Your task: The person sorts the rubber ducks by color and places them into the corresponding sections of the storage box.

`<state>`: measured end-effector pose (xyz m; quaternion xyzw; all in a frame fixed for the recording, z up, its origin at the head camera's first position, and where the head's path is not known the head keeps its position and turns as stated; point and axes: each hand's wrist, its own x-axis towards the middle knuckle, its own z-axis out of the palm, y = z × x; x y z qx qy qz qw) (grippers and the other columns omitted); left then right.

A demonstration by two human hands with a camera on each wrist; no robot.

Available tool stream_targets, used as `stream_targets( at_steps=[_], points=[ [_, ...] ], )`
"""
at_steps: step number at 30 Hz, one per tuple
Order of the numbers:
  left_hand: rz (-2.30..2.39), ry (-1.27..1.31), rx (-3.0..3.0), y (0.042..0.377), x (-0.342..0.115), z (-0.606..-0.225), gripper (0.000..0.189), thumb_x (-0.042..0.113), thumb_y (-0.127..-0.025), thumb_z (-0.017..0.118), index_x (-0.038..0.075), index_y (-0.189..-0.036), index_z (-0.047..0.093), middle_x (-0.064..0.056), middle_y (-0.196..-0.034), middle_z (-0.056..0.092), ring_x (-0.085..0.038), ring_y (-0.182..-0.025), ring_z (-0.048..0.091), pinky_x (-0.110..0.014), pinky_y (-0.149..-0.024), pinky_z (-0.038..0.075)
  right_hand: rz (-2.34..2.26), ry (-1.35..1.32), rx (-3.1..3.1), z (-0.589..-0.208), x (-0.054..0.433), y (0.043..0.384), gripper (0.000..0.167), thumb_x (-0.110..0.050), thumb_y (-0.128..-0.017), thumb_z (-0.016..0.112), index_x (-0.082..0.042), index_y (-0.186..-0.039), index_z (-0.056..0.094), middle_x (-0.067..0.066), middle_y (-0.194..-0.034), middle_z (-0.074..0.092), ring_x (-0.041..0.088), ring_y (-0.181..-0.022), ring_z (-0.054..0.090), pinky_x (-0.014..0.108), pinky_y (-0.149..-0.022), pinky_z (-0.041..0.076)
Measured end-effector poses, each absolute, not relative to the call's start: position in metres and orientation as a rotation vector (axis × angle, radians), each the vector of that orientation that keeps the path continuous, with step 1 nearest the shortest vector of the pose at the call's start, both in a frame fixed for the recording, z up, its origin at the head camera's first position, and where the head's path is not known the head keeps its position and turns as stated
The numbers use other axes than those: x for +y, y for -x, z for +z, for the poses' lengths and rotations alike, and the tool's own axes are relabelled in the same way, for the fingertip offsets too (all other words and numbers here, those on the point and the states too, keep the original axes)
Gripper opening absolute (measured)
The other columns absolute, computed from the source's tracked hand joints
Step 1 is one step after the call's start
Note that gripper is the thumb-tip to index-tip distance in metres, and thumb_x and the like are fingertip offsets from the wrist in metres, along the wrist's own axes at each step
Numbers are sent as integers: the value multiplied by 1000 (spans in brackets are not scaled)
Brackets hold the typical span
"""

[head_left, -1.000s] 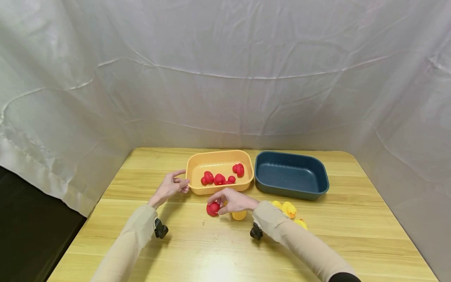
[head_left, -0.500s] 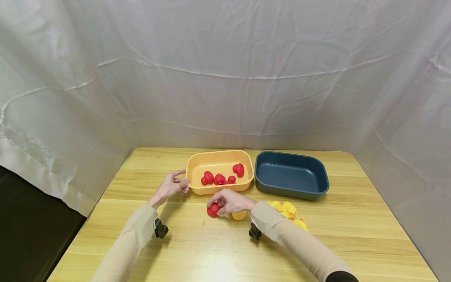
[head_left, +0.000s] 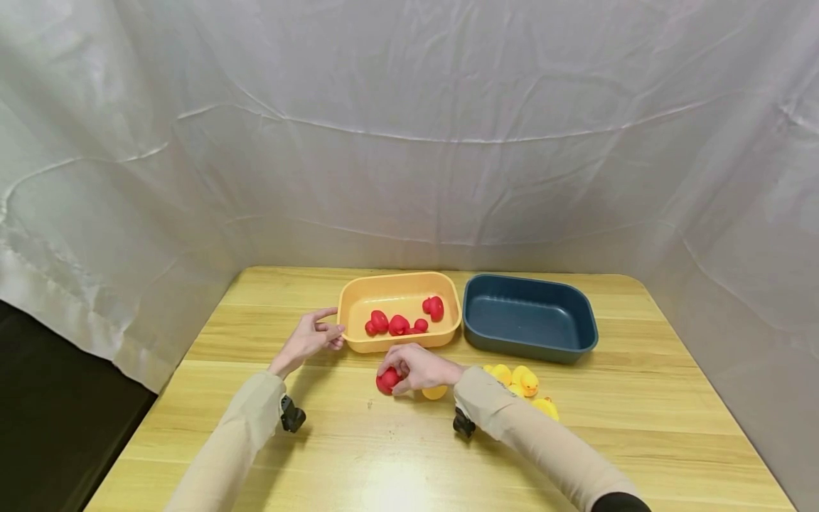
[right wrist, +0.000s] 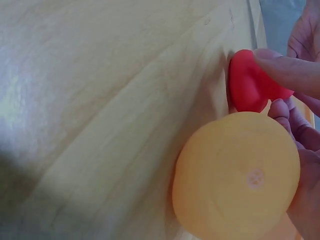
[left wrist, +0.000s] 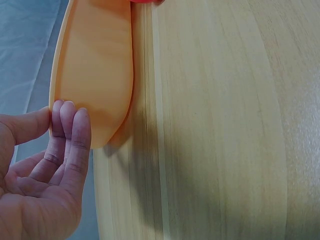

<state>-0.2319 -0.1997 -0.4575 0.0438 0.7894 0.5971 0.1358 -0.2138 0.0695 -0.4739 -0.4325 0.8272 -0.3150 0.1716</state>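
In the head view my right hand has its thumb and fingers about a red rubber duck in front of the orange tray. The right wrist view shows the thumb pressing on this red duck. Close beside it is a yellow rubber duck, whose round base faces the right wrist camera. My left hand holds the tray's left end by its rim, its fingers against the outer wall. Several red ducks lie inside the tray.
A dark blue tray stands right of the orange one, nearly touching it. Several yellow ducks sit in front of it, partly behind my right sleeve. A grey-white curtain hangs behind the wooden table.
My right thumb and fingers have drawn in around the red duck, which has shifted very slightly. The left hand stays at the orange tray.
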Motion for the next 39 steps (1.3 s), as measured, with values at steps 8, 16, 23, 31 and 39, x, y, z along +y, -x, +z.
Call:
stream_targets(
  at_steps=[8, 16, 23, 31, 39],
  points=[
    [1727, -134, 2285, 232, -200, -458, 63, 3, -101, 57, -14, -152, 25, -24, -96, 73, -13, -75, 71, -37, -79, 64, -938, 1160, 2375, -478, 70, 215, 33, -9, -82, 83, -9, -114, 73, 4, -105, 67, 7, -79, 51, 14, -69, 43],
    [1722, -135, 2292, 233, -200, -458, 63, 3, -101, 57, -14, -152, 25, -24, -93, 73, -13, -73, 71, -37, -78, 64, -1029, 1173, 2365, -475, 72, 214, 33, -10, -83, 82, -10, -115, 73, 4, -111, 71, 15, -96, 62, 27, -88, 55],
    [1720, -126, 2290, 233, -200, -458, 63, 3, -101, 57, -14, -152, 25, -22, -92, 73, -13, -73, 71, -38, -78, 64, -1237, 1165, 2221, -473, 73, 215, 31, -6, -85, 79, -3, -115, 70, 10, -115, 71, 13, -102, 65, 33, -98, 57],
    [1729, -116, 2276, 234, -199, -459, 63, 2, -101, 57, -14, -152, 25, -20, -90, 74, -13, -73, 71, -37, -78, 64, -1419, 1079, 2082, -472, 74, 217, 35, -5, -86, 78, -1, -119, 68, 16, -122, 68, 17, -107, 66, 32, -102, 56],
    [1723, -110, 2285, 234, -199, -459, 63, 3, -100, 57, -13, -152, 25, -20, -91, 74, -14, -73, 71, -39, -78, 64, -1548, 972, 2053, -471, 75, 217, 37, -9, -87, 79, -5, -122, 69, 13, -123, 66, 18, -107, 68, 37, -104, 56]
  ],
)
